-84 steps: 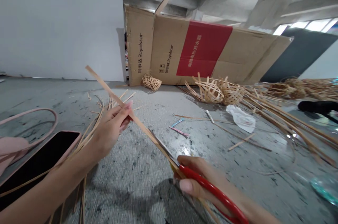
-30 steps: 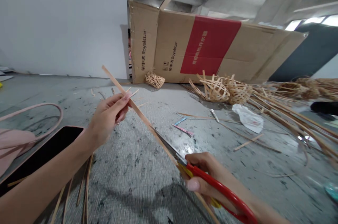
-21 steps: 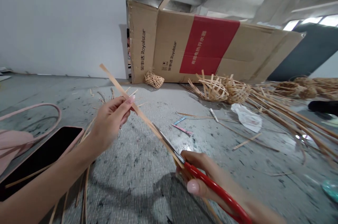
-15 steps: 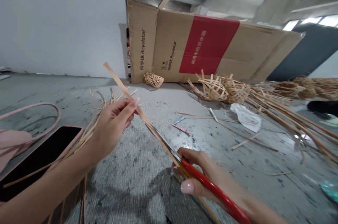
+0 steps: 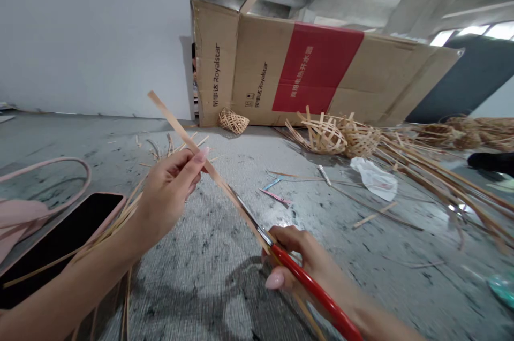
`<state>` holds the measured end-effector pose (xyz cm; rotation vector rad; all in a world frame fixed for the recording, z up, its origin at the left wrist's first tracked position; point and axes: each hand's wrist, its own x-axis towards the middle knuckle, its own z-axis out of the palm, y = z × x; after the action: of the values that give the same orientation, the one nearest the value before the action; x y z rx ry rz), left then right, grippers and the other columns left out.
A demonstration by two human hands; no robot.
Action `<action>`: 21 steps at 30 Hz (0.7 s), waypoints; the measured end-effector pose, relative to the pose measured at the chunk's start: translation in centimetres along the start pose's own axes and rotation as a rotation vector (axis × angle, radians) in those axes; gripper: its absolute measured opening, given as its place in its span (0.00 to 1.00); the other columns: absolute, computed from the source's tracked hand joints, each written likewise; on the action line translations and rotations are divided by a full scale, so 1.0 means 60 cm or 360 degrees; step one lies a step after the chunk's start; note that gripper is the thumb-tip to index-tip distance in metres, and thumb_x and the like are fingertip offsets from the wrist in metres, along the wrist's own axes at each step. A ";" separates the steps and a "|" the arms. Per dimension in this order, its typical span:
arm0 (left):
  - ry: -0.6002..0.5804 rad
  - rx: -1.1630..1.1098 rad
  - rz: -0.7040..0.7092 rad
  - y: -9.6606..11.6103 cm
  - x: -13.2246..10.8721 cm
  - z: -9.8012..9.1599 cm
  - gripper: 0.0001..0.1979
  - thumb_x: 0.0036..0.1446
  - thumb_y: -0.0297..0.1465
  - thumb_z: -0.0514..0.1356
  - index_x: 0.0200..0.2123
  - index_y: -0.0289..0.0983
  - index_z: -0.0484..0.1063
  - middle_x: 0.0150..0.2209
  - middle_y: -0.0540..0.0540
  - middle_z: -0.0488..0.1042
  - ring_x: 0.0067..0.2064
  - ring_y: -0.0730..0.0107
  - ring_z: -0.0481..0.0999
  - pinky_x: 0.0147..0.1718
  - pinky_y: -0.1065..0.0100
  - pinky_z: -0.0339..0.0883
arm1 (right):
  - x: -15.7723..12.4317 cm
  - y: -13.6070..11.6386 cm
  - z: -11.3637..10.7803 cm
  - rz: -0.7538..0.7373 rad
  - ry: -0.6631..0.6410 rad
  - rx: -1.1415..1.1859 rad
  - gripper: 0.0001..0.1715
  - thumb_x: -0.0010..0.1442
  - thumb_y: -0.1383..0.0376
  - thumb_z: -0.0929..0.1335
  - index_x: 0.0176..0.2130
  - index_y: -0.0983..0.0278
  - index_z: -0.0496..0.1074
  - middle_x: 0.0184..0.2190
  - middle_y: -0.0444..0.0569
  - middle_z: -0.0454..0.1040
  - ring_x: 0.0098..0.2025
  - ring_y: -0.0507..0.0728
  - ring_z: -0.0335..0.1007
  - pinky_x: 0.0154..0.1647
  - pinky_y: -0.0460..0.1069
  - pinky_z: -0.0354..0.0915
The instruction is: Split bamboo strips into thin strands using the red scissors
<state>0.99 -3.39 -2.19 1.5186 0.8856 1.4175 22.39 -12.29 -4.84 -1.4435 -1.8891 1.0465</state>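
My left hand (image 5: 172,186) pinches a flat, pale bamboo strip (image 5: 171,119) between thumb and fingers. One end of the strip sticks up past the fingertips, and the rest slants down to the right. My right hand (image 5: 303,255) is closed around red-handled scissors (image 5: 311,279), seen nearly edge-on. Their pointed metal blades lie along the strip, the tip a short way below my left fingers. I cannot tell whether the strip is between the blades. Its lower part passes by my right fingers and comes out beneath the hand.
Loose strips lie under my left forearm, beside a phone (image 5: 64,239). A cardboard box (image 5: 257,62) stands behind a small woven piece (image 5: 233,121). Unfinished woven baskets (image 5: 357,135), long strips (image 5: 445,180) and a white tissue (image 5: 375,177) are on the right. Small pink and blue packets (image 5: 275,196) lie midway.
The strip's upper end and the scissors have shifted slightly left. My right hand has moved a little left, while my left hand keeps its pinch almost in place.
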 end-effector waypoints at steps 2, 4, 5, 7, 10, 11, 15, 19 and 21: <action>-0.0002 -0.0005 -0.0003 -0.001 0.001 0.000 0.16 0.63 0.34 0.57 0.22 0.38 0.70 0.16 0.55 0.52 0.18 0.78 0.50 0.16 0.72 0.46 | 0.000 0.001 0.002 0.0013 0.0011 -0.0006 0.40 0.45 0.28 0.65 0.21 0.59 0.54 0.20 0.37 0.50 0.25 0.52 0.47 0.23 0.47 0.44; 0.0006 -0.0012 -0.0008 -0.002 0.001 0.000 0.16 0.63 0.34 0.57 0.22 0.38 0.69 0.16 0.56 0.52 0.18 0.78 0.49 0.15 0.72 0.45 | 0.000 0.003 0.004 0.0023 0.0028 -0.0014 0.38 0.46 0.30 0.66 0.20 0.59 0.54 0.20 0.37 0.49 0.24 0.52 0.46 0.23 0.47 0.44; 0.0010 -0.0011 -0.0009 -0.002 0.002 0.000 0.16 0.63 0.34 0.57 0.22 0.38 0.69 0.16 0.56 0.52 0.18 0.78 0.49 0.16 0.72 0.45 | 0.000 0.005 0.005 0.0026 0.0033 -0.0014 0.38 0.47 0.31 0.67 0.20 0.59 0.54 0.20 0.37 0.49 0.25 0.52 0.46 0.23 0.47 0.44; 0.0020 -0.0001 -0.0015 -0.004 0.003 0.000 0.16 0.63 0.33 0.56 0.22 0.38 0.69 0.16 0.56 0.52 0.18 0.78 0.49 0.15 0.72 0.45 | 0.000 0.008 0.006 0.0039 0.0044 -0.0012 0.36 0.47 0.33 0.68 0.20 0.59 0.55 0.20 0.37 0.50 0.25 0.52 0.46 0.23 0.47 0.44; 0.0032 0.0002 -0.0024 -0.006 0.004 0.000 0.16 0.62 0.34 0.57 0.22 0.38 0.70 0.15 0.56 0.52 0.18 0.77 0.49 0.15 0.72 0.44 | 0.001 0.010 0.007 0.0064 0.0062 -0.0004 0.36 0.45 0.33 0.69 0.20 0.60 0.57 0.20 0.37 0.51 0.25 0.53 0.48 0.23 0.47 0.46; 0.0033 0.0000 -0.0028 -0.006 0.004 0.000 0.15 0.62 0.34 0.57 0.22 0.39 0.70 0.15 0.56 0.52 0.17 0.77 0.49 0.15 0.72 0.44 | 0.001 0.010 0.007 0.0071 0.0070 -0.0004 0.37 0.44 0.33 0.69 0.20 0.60 0.57 0.20 0.37 0.51 0.25 0.53 0.48 0.23 0.47 0.46; 0.0049 0.0021 -0.0039 -0.008 0.004 -0.001 0.15 0.60 0.36 0.58 0.22 0.39 0.71 0.15 0.56 0.52 0.17 0.77 0.49 0.14 0.72 0.44 | 0.004 0.010 0.005 0.0082 0.0080 -0.0005 0.38 0.42 0.32 0.69 0.18 0.60 0.57 0.18 0.37 0.52 0.24 0.52 0.48 0.22 0.47 0.46; 0.0040 0.0041 -0.0018 -0.008 0.004 -0.001 0.15 0.61 0.35 0.57 0.22 0.38 0.70 0.15 0.56 0.52 0.17 0.77 0.49 0.14 0.72 0.45 | 0.004 0.008 0.002 0.0058 0.0098 -0.0022 0.37 0.42 0.33 0.71 0.18 0.61 0.59 0.18 0.38 0.55 0.23 0.52 0.51 0.23 0.47 0.49; 0.0035 0.0044 -0.0017 -0.007 0.004 0.000 0.16 0.61 0.35 0.57 0.22 0.38 0.70 0.15 0.56 0.52 0.17 0.77 0.50 0.14 0.72 0.46 | 0.004 0.008 0.000 0.0047 0.0099 -0.0024 0.36 0.43 0.34 0.71 0.18 0.61 0.62 0.18 0.39 0.59 0.23 0.53 0.55 0.23 0.48 0.52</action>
<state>1.01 -3.02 -2.51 1.5188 0.9289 1.4221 22.58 -11.97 -5.28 -1.4992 -1.8406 0.9915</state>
